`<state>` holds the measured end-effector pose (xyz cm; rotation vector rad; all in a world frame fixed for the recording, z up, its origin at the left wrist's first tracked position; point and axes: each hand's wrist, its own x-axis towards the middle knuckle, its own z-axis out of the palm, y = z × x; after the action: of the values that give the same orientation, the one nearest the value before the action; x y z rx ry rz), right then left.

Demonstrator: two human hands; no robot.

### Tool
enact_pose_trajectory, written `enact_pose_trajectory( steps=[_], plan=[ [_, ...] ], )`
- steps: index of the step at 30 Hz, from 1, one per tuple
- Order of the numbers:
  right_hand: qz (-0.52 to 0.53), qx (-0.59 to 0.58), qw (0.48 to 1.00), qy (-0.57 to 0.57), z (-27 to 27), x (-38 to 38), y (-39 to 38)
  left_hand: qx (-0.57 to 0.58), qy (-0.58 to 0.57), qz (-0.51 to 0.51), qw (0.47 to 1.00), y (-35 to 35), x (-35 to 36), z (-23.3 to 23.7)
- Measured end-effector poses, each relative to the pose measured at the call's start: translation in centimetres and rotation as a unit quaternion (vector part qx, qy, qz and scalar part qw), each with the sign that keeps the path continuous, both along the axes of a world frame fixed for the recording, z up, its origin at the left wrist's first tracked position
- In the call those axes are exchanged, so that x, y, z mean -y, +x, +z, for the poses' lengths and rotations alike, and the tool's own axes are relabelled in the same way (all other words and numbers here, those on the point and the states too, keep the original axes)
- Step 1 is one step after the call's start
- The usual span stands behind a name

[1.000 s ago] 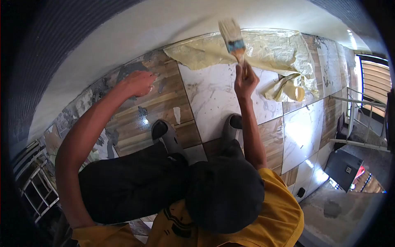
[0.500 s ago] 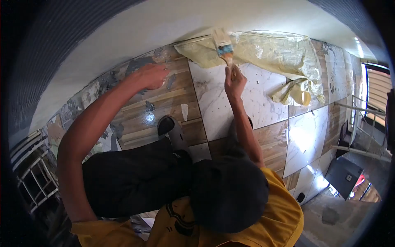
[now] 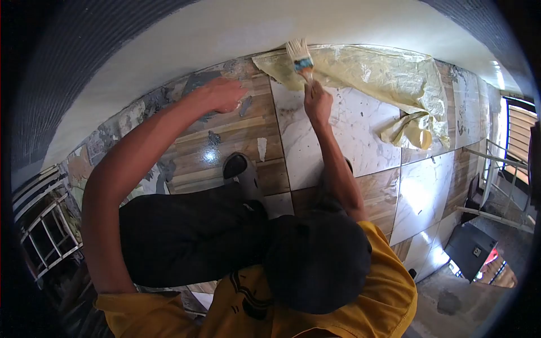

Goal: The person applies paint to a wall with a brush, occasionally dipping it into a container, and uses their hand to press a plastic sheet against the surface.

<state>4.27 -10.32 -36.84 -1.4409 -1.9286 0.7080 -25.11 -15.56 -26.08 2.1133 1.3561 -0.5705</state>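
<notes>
Metal bars (image 3: 58, 262); brown slats (image 3: 519, 134)

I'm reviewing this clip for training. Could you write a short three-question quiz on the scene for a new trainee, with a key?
1. What does the right hand hold?
2. True or false: the yellowish sheet is crumpled at one end.
3. The cap is: A) red; B) white; C) black.

Key:
1. A brush.
2. True.
3. C.

Light (image 3: 416, 196) glares off wood-look and white marbled floor tiles (image 3: 360, 146), near a pale metal frame (image 3: 497, 159).
</notes>
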Motion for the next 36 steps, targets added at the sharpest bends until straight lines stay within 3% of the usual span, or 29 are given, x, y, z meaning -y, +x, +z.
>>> enact_pose_trajectory(
  steps=[3, 7, 9, 13, 15, 17, 19, 21, 22, 24, 27, 30, 31, 33, 35, 36],
  plan=[
    [-0.028, -0.057, 0.998, 0.016, 0.9, 2.0, 0.3, -0.031, -0.02, 0.002, 0.999, 0.6, -0.4, 0.9],
    [-0.065, -0.094, 0.993, -0.027, 5.8, 2.1, 0.8, -0.039, -0.055, 0.011, 0.998, 0.8, -0.6, 0.8],
    [-0.092, -0.17, 0.978, 0.076, 6.1, 1.0, 0.3, -0.049, -0.036, -0.001, 0.998, 0.7, -0.5, 0.5],
    [-0.094, -0.143, 0.96, 0.22, 6.5, -2.4, -0.9, -0.026, -0.004, -0.013, 1.0, 0.7, -0.9, -0.3],
    [-0.083, -0.142, 0.965, 0.204, 6.1, -3.7, -1.1, -0.009, 0.046, -0.05, 0.998, 0.9, -0.9, -0.5],
    [-0.052, -0.057, 0.989, 0.126, 4.4, -4.7, -1.2, -0.033, 0.043, -0.057, 0.997, 1.7, -1.2, 0.4],
    [-0.059, -0.068, 0.991, 0.103, 3.0, -3.9, -0.9, -0.055, 0.043, -0.067, 0.995, 2.1, -1.1, 1.0],
    [-0.068, -0.022, 0.996, 0.057, 2.3, -2.7, 0.0, -0.132, 0.276, -0.152, 0.94, 2.0, -1.1, 1.2],
    [-0.091, -0.034, 0.994, 0.046, 2.5, -1.7, 0.4, -0.13, 0.274, -0.151, 0.941, 2.3, -1.5, 1.4],
    [-0.108, -0.074, 0.991, 0.018, 2.8, 0.1, 1.5, -0.228, 0.362, -0.161, 0.889, 2.7, -3.5, 2.0],
    [-0.128, -0.143, 0.981, 0.003, 4.7, 1.0, 2.2, -0.327, 0.37, -0.183, 0.85, 2.2, -5.1, 2.4],
    [-0.127, -0.227, 0.961, 0.089, 6.8, -0.7, 1.9, -0.392, 0.332, -0.217, 0.83, 1.7, -4.8, 1.5],
    [-0.133, -0.227, 0.96, 0.09, 7.4, -1.7, 1.2, -0.39, 0.334, -0.223, 0.829, 1.4, -4.8, 0.8],
    [-0.119, -0.181, 0.956, 0.198, 8.1, -4.0, 0.2, -0.389, 0.372, -0.213, 0.815, 1.0, -4.9, -0.3],
    [-0.088, -0.121, 0.964, 0.218, 6.7, -5.8, -0.7, -0.39, 0.355, -0.222, 0.82, 1.1, -4.6, 0.3],
    [-0.087, -0.105, 0.979, 0.153, 5.5, -6.2, -0.9, -0.393, 0.337, -0.227, 0.825, 1.4, -4.6, 0.8]
  ],
)
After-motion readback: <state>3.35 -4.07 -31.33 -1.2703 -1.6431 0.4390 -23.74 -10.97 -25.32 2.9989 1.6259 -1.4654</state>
